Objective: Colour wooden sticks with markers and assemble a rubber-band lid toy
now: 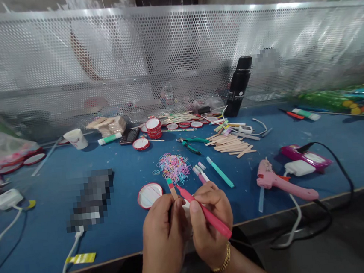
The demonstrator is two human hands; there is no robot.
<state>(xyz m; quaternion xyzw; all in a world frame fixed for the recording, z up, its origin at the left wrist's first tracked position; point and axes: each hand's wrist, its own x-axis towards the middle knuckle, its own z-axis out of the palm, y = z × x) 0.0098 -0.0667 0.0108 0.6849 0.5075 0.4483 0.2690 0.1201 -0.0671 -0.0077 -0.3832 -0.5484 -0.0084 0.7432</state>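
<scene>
My left hand [163, 228] is closed on a wooden craft stick [173, 190], whose upper end carries green and red colour bands. In my right hand [211, 219] is a red-pink marker [212, 219], held like a pen with its tip close to the stick's coloured end; whether they touch I cannot tell. Just beyond my hands lie a heap of coloured rubber bands [174, 167], a round red-rimmed lid [150, 195], a turquoise marker [220, 172] and a pink-purple marker [199, 174].
Farther back are craft sticks [231, 144], teal-handled pliers [191, 144], stacked red-rimmed lids [153, 128] and a black bottle [239, 86]. A pink glue gun [274, 180] and its cords lie right. A phone [91, 199] with a white cable is left. Perforated metal panel [173, 47] closes the back.
</scene>
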